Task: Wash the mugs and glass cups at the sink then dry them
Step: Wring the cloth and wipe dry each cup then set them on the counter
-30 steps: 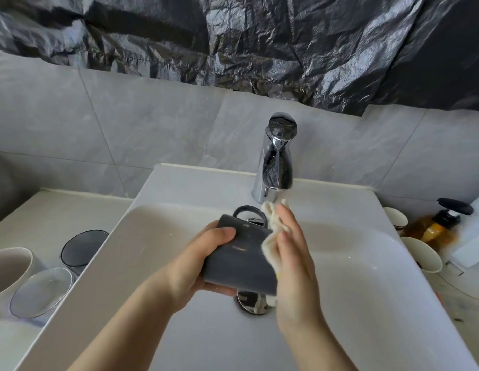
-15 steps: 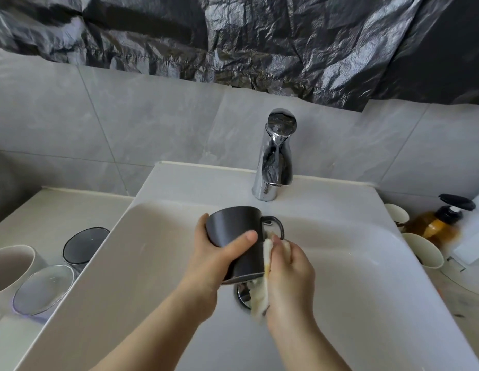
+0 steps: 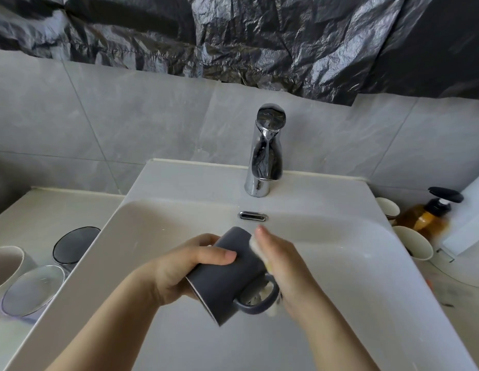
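Rotation is the change: half a second ago the dark grey mug [image 3: 225,274] stood nearly upright with its handle to the right. Now it lies tilted over the sink [image 3: 353,263], base toward the tap [image 3: 267,156] and mouth toward the person. The left hand [image 3: 184,269] grasps its body, thumb across the top. The right hand [image 3: 283,266] has slid the pale cloth [image 3: 255,243] up from the handle to the wall near the base and presses it there with nearly straight fingers; the thumb is hidden. Judging by this, the outside is being wiped all round, with rinsing and drying still ahead. No writing can be read: the mug is plain, and the amber pump bottle [image 3: 425,218] shows no legible label.
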Demonstrator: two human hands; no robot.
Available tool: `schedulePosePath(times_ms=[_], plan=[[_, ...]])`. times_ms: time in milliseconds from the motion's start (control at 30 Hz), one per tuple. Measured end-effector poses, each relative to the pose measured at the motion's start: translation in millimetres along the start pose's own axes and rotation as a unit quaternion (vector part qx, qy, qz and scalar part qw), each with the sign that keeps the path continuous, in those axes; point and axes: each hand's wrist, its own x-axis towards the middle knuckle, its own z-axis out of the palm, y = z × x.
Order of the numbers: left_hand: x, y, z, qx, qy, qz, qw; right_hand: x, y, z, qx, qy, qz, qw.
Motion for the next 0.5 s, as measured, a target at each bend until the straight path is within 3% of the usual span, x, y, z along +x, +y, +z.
schedulePosePath(times_ms=[100, 267, 333, 500], plan=[[-3.0, 1.8, -1.2, 0.007, -0.027, -0.001, 1.000, -5.7, -5.2, -1.2, -0.035, -0.028, -0.035, 0.998], [1.7, 0.9, 5.5, -0.118, 0.052, -0.012, 0.992, 2.7, -10.0, -3.8, 0.082, 0.177, 0.020, 0.981], [3.6, 2.2, 15.0, -0.154, 0.102, 0.014, 0.983, 2.2, -9.5, -3.6, 0.102, 0.221, 0.021, 0.970], [4.7, 2.5, 24.4, -0.174, 0.164, 0.044, 0.970, -6.4, -9.4, 12.8, 0.102, 0.105, 0.002, 0.989]])
